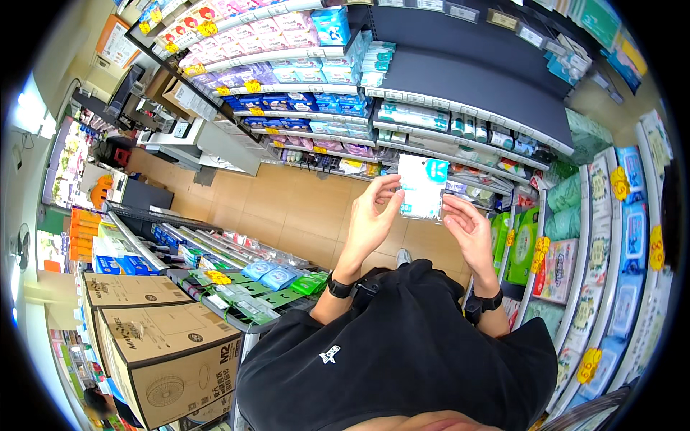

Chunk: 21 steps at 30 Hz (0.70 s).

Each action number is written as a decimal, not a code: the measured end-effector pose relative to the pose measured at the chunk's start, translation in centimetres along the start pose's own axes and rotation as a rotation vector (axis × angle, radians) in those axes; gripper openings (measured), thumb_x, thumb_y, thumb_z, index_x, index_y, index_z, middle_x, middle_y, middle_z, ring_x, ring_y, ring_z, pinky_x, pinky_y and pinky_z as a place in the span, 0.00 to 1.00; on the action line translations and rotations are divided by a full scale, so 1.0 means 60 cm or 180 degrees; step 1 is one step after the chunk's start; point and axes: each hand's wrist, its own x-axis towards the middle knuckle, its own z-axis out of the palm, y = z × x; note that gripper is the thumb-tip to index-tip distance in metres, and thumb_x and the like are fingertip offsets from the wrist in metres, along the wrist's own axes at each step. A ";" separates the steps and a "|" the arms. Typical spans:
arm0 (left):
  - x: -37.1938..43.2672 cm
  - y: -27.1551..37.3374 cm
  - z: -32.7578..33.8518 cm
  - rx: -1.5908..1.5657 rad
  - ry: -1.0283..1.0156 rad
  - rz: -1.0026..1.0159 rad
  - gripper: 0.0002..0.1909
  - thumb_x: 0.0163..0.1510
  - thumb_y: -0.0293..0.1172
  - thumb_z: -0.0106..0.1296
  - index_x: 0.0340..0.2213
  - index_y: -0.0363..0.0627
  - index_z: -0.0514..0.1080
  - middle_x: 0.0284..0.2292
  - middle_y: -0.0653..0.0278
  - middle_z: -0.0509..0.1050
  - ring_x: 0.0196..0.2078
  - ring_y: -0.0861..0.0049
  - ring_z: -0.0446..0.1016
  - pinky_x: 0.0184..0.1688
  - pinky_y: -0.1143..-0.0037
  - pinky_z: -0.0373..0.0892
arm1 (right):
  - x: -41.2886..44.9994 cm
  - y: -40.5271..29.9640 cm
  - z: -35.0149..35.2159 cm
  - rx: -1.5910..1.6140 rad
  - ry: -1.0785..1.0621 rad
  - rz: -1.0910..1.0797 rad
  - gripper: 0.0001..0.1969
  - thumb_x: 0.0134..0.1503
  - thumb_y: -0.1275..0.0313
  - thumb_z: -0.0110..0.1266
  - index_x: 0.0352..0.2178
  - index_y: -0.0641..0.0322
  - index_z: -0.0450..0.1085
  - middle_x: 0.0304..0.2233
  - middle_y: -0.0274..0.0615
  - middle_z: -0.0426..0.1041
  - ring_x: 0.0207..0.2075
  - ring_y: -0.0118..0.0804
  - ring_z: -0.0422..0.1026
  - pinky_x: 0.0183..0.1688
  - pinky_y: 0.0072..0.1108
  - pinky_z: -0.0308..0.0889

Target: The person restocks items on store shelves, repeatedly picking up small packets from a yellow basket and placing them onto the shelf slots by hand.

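Observation:
A small flat packet with a white and turquoise face and a clear plastic edge (423, 187) is held up in front of the shelves, above the tiled floor. My left hand (375, 207) grips its left edge between thumb and fingers. At the lower right edge, my right hand (468, 218) has its fingers and thumb spread apart; whether the fingertips touch the packet cannot be told. Similar white and turquoise packets (379, 60) lie stacked on a dark shelf beyond. Both wrists wear black bands.
Shelves of tissue packs (294, 32) stand ahead, and shelves with green packs (523, 245) at the right. A display rack with blue packets (269, 272) and large cardboard fan boxes (172, 355) stand at the left. A person (102, 404) is partly visible at lower left.

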 end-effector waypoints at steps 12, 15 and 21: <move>0.142 -0.051 -0.048 0.0276 0.0068 -0.0388 0.23 0.56 0.28 0.60 0.53 0.38 0.69 0.48 0.56 0.77 0.42 0.76 0.78 0.46 0.75 0.70 | 0.189 0.028 0.033 -0.0080 -0.0408 0.0294 0.22 0.59 0.82 0.55 0.55 0.69 0.66 0.56 0.42 0.69 0.55 0.33 0.69 0.54 0.23 0.67; 0.201 -0.075 -0.060 0.0218 0.0164 -0.0379 0.23 0.56 0.30 0.60 0.52 0.39 0.68 0.48 0.57 0.77 0.43 0.73 0.78 0.46 0.72 0.70 | 0.253 0.042 0.045 -0.0205 -0.0466 0.0219 0.22 0.59 0.81 0.56 0.56 0.67 0.66 0.57 0.42 0.68 0.56 0.33 0.68 0.55 0.23 0.67; 0.362 -0.117 -0.081 0.0742 -0.0091 -0.0152 0.22 0.56 0.35 0.60 0.49 0.40 0.69 0.47 0.54 0.77 0.48 0.61 0.77 0.48 0.66 0.71 | 0.402 0.083 0.057 -0.0378 -0.0287 0.0179 0.23 0.60 0.79 0.55 0.57 0.67 0.65 0.56 0.44 0.69 0.54 0.34 0.70 0.53 0.24 0.67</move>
